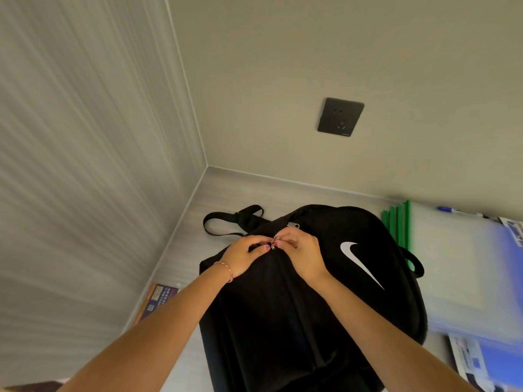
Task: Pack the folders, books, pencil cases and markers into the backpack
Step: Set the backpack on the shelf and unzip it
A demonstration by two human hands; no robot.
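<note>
Fingers (278, 241) of both hands pinched shut on the zipper pulls (273, 245) at the top of the black backpack (325, 278), which I saw standing on the pale desk (226, 199) in the corner, its zip apparently closed along the top. From my remote view, the left hand (243, 257) and right hand (301, 254) met touching over the seam. Beside the backpack on the right lay a stack of translucent folders (458, 264), with green spines (397, 222) standing between them and the backpack. I judged the main risk to be a pull slipping from so small a pinch, or the soft bag toppling onto the folders as the zip was dragged. Counted: one backpack, two hands, one blue marker (447, 209) on the folders, one book (158, 299) at left, one wall socket (340, 116); the folders blurred beyond counting.
</note>
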